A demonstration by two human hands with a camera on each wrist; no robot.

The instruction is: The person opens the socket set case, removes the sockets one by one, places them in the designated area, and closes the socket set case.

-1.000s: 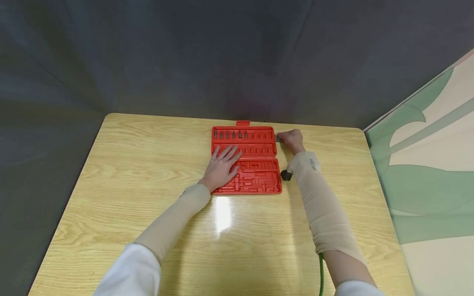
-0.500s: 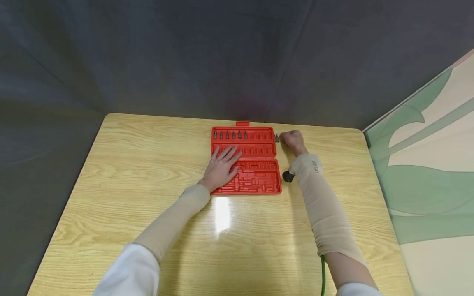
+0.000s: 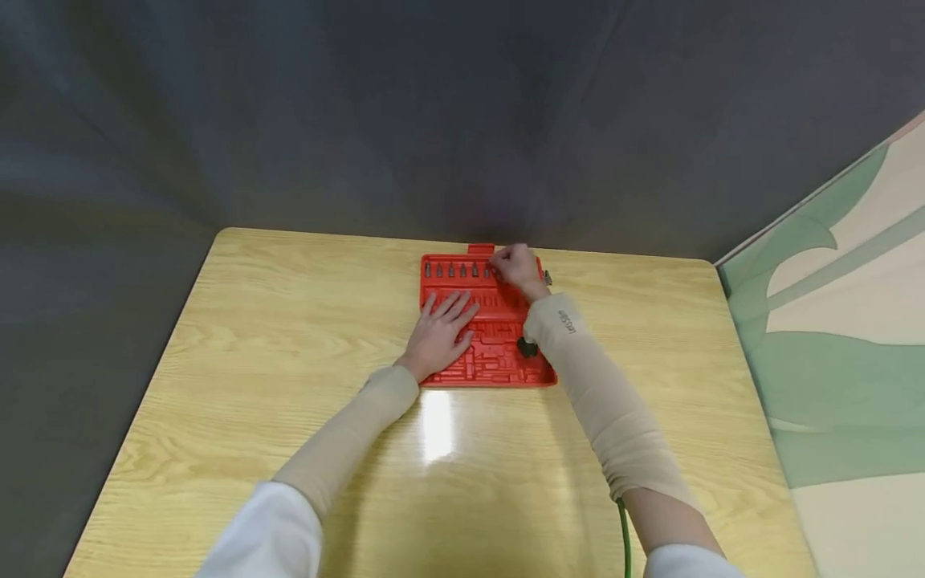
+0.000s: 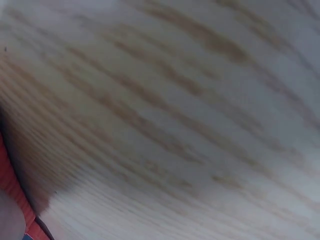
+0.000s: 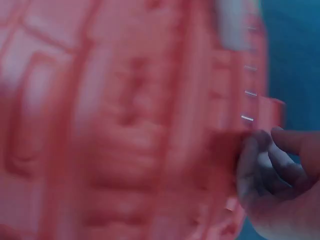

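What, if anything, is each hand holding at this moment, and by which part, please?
The left hand lies flat on the red case, holding nothing. The right hand is curled over the bit row, but whether its fingertips pinch a bit cannot be told.

Staged recording setup, bare wood-grain table (image 3: pixel 289 385), dark grey cloth backdrop (image 3: pixel 361 112), red tool case (image 3: pixel 499 373).

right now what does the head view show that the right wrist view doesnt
Only the head view shows the whole scene: the wooden table, the left hand lying flat on the red tool case, a small dark bit on the table just right of the case, and the grey backdrop. Only the right wrist view shows a blurred close-up of the case's moulded slots and the curled fingertips at its far row. Both show the right hand over the far row of the red case, beside the seated bits.
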